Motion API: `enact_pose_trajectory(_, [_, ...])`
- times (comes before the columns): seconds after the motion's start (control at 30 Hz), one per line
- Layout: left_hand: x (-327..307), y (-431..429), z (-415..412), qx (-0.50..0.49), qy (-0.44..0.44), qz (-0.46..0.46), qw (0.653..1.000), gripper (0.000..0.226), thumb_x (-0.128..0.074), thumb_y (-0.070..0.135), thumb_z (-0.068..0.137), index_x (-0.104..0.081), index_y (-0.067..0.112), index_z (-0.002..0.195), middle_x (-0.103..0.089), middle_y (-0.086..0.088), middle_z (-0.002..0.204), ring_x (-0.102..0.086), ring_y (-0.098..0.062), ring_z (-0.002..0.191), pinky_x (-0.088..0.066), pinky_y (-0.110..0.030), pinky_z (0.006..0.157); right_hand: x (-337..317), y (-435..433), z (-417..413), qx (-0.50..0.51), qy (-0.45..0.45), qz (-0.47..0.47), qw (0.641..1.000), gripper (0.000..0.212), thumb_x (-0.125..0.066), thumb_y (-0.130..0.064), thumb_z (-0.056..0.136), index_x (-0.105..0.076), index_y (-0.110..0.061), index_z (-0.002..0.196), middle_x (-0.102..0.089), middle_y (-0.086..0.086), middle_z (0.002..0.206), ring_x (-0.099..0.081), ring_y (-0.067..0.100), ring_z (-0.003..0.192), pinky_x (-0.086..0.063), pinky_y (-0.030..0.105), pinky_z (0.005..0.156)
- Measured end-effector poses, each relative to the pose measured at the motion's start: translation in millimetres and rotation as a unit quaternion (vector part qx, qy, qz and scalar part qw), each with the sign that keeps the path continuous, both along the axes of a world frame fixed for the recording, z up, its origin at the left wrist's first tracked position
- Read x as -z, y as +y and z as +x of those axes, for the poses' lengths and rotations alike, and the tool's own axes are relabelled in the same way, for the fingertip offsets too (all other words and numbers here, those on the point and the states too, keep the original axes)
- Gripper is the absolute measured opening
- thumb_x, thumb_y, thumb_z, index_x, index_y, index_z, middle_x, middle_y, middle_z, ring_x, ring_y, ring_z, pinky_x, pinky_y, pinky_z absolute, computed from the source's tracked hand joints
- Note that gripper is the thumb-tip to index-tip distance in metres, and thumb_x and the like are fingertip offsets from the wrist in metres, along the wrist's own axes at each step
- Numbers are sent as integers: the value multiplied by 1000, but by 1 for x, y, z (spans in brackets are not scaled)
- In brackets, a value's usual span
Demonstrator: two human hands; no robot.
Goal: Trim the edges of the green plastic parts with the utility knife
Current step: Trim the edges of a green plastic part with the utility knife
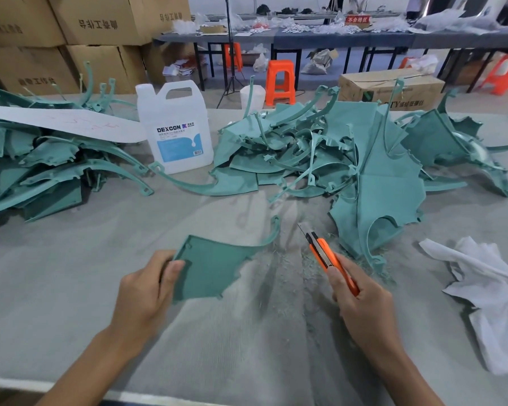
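Left hand (147,291) is gripping a green part (214,266) by its near-left corner, lifting it above the table (71,288), thumb on top. Right hand (361,303) is clamping the knife (324,253), blade pointing far-left. Part is lying left of the blade, apart from it, its curved arm reaching far-right toward the tip. Farther off, green piles (349,159) and a jug (176,127) are sitting.

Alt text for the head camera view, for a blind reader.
A person's left hand holds a green plastic part while the right hand grips an orange utility knife, blade out, over a grey table piled with similar parts.
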State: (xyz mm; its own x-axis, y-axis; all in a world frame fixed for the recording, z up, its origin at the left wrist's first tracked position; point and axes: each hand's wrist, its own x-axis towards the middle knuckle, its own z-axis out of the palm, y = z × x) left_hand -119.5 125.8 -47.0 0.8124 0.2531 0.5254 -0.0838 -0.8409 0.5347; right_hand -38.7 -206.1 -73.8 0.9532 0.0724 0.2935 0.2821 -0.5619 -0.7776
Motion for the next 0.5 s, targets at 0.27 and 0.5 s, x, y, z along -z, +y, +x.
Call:
enact_pose_trajectory(0.27, [3, -35, 12, 139, 123, -352, 917, 26, -82, 35, 79, -72, 41, 102, -77, 5, 98, -74, -11, 84, -55, -18, 65, -3, 0, -1, 6, 47, 49, 998, 30, -51, -61, 91, -61, -57, 119, -66, -2, 63, -57, 25, 50, -50, 38, 47])
enact_pose_trajectory(0.5, [0, -39, 17, 197, 215, -254, 922, 19, -62, 47, 90, -72, 33, 95, -71, 17, 83, -61, 2, 72, -47, -21, 66, -26, 2, -13, -62, 85, 74, 992, 32, -53, -59, 89, -65, -50, 118, -67, 3, 65, -49, 10, 45, -44, 28, 47])
